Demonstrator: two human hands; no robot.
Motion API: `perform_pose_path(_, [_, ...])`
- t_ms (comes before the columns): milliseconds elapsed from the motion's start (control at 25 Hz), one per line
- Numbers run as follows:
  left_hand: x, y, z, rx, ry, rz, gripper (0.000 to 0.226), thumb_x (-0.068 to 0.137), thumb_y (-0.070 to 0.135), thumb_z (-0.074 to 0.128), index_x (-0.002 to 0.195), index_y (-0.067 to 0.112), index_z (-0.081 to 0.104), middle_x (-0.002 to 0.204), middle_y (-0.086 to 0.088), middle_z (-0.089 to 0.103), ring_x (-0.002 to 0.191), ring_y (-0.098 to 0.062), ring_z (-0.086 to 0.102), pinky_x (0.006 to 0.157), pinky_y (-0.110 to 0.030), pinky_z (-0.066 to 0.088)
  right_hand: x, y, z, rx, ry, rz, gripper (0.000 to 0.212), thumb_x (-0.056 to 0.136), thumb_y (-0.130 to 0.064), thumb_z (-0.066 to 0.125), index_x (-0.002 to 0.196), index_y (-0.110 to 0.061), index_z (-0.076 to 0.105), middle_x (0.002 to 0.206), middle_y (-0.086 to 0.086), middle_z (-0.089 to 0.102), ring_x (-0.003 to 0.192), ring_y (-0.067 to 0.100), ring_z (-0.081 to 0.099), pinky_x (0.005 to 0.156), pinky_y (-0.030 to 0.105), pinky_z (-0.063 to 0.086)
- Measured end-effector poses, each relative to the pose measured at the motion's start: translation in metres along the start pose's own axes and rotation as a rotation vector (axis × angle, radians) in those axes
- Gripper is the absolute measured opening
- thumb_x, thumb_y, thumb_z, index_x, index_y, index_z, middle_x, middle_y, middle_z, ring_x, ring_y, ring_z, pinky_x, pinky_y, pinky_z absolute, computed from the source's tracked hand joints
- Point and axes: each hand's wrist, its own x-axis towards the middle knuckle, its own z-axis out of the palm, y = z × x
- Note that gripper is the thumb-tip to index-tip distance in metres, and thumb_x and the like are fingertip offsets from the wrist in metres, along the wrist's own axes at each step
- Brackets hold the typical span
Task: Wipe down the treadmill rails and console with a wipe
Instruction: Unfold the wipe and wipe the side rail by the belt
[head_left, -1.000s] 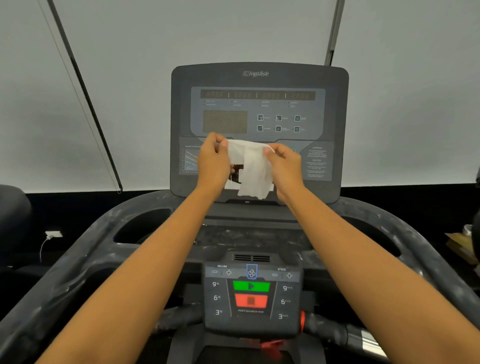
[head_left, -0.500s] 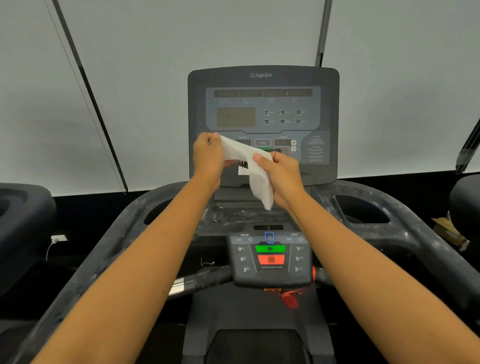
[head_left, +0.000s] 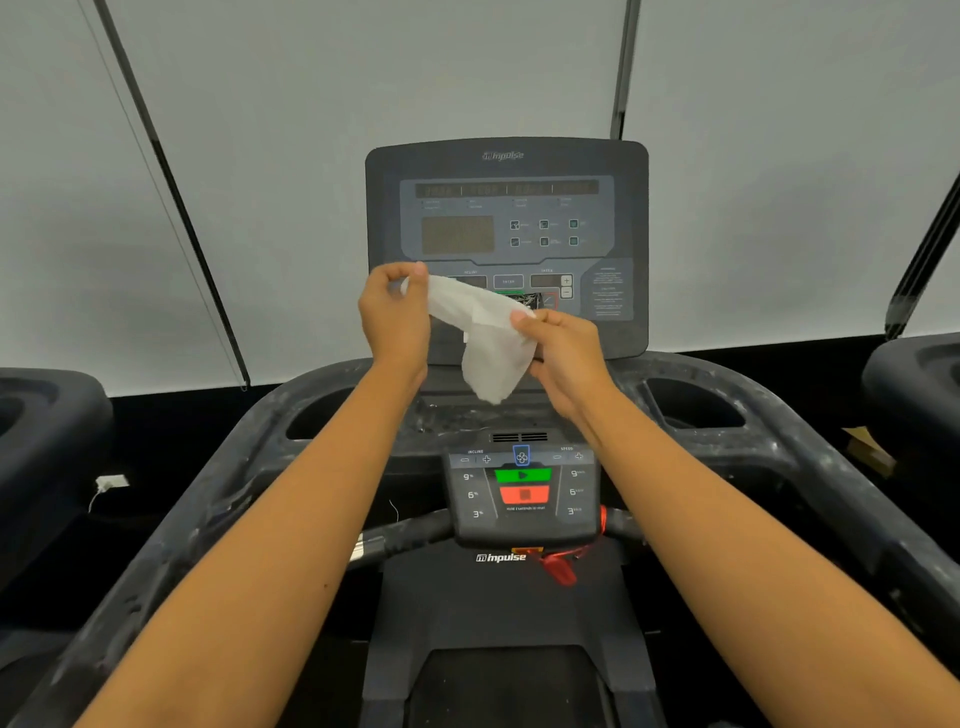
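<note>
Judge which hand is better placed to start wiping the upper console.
Probably the right hand: it grips the wipe where most of it hangs, in front of the console. The left hand pinches only one corner.

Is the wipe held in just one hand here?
No: the left hand pinches one end of the wipe, and the right hand grips the other end.
</note>
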Motion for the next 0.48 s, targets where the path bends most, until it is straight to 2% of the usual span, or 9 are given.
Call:
perform_pose_path(40, [-0.004, 0.002, 0.004, 0.017, -0.035, 0.012, 0.003, 0.094, 0.019, 0.055, 0.094, 0.022, 0.057, 0.097, 0.002, 0.06, 0.091, -0.014, 0.061, 0.077, -0.031, 0.056, 0.0, -0.003, -0.002, -0.054, -0.023, 0.015, 0.015, 0.082, 0.002, 0.067, 0.08, -0.01, 0.058, 0.091, 0.011, 0.064, 0.084, 0.025, 0.062, 0.073, 0.038, 0.053])
perform_pose_path(120, [-0.015, 0.012, 0.013, 0.117, -0.148, 0.08, 0.008, 0.095, 0.016, 0.05, 0.102, 0.019, 0.053, 0.09, 0.01, 0.055, 0.08, -0.004, 0.055, 0.072, -0.02, 0.05, 0.002, -0.009, -0.007, -0.181, -0.061, 0.017, 0.032, 0.076, 0.005, 0.07, 0.099, -0.012, 0.055, 0.107, 0.009, 0.061, 0.099, 0.025, 0.062, 0.08, 0.037, 0.054])
perform_pose_path(200, [-0.027, 0.019, 0.023, 0.256, -0.323, 0.167, 0.013, 0.096, 0.017, 0.049, 0.107, 0.021, 0.052, 0.09, 0.01, 0.054, 0.078, -0.005, 0.055, 0.067, -0.017, 0.047, 0.001, -0.017, -0.01, -0.256, -0.139, -0.039, 0.052, 0.077, 0.002, 0.067, 0.123, -0.013, 0.051, 0.121, 0.006, 0.059, 0.111, 0.021, 0.058, 0.085, 0.031, 0.049])
perform_pose_path(240, [-0.033, 0.021, 0.027, 0.315, -0.41, 0.22, 0.015, 0.096, 0.019, 0.049, 0.11, 0.023, 0.052, 0.091, 0.01, 0.055, 0.082, -0.008, 0.057, 0.069, -0.019, 0.048, -0.001, -0.021, -0.01, -0.248, -0.205, -0.058, 0.055, 0.077, 0.002, 0.065, 0.129, -0.012, 0.049, 0.122, 0.007, 0.061, 0.112, 0.02, 0.059, 0.087, 0.031, 0.049])
perform_pose_path(320, [-0.044, 0.021, 0.032, 0.38, -0.507, 0.333, 0.019, 0.096, 0.021, 0.049, 0.115, 0.024, 0.053, 0.096, 0.012, 0.057, 0.087, -0.008, 0.059, 0.074, -0.023, 0.051, -0.005, -0.025, -0.014, -0.228, -0.29, -0.071, 0.045, 0.077, 0.001, 0.064, 0.121, -0.005, 0.058, 0.113, 0.012, 0.067, 0.104, 0.023, 0.065, 0.089, 0.039, 0.051])
perform_pose_path(400, [-0.053, 0.021, 0.032, 0.374, -0.47, 0.371, 0.019, 0.096, 0.023, 0.052, 0.114, 0.024, 0.055, 0.099, 0.015, 0.057, 0.088, -0.004, 0.058, 0.075, -0.024, 0.052, -0.013, -0.027, -0.023, -0.217, -0.268, -0.051, 0.019, 0.081, -0.005, 0.068, 0.099, 0.001, 0.065, 0.1, 0.016, 0.069, 0.092, 0.026, 0.066, 0.085, 0.044, 0.052])
perform_pose_path(440, [-0.055, 0.02, 0.031, 0.374, -0.443, 0.362, 0.019, 0.095, 0.026, 0.055, 0.113, 0.024, 0.056, 0.098, 0.012, 0.058, 0.085, -0.004, 0.057, 0.073, -0.024, 0.051, -0.018, -0.026, -0.029, -0.186, -0.258, -0.022, 0.01, 0.084, -0.009, 0.069, 0.089, -0.002, 0.064, 0.095, 0.016, 0.069, 0.088, 0.026, 0.066, 0.081, 0.044, 0.053])
perform_pose_path(480, [-0.058, 0.019, 0.03, 0.381, -0.437, 0.343, 0.02, 0.092, 0.031, 0.059, 0.111, 0.024, 0.058, 0.096, 0.007, 0.06, 0.082, -0.006, 0.057, 0.07, -0.024, 0.05, -0.023, -0.025, -0.036, -0.156, -0.252, -0.003, 0.009, 0.086, -0.011, 0.068, 0.083, -0.006, 0.062, 0.092, 0.014, 0.068, 0.086, 0.026, 0.065, 0.077, 0.041, 0.053])
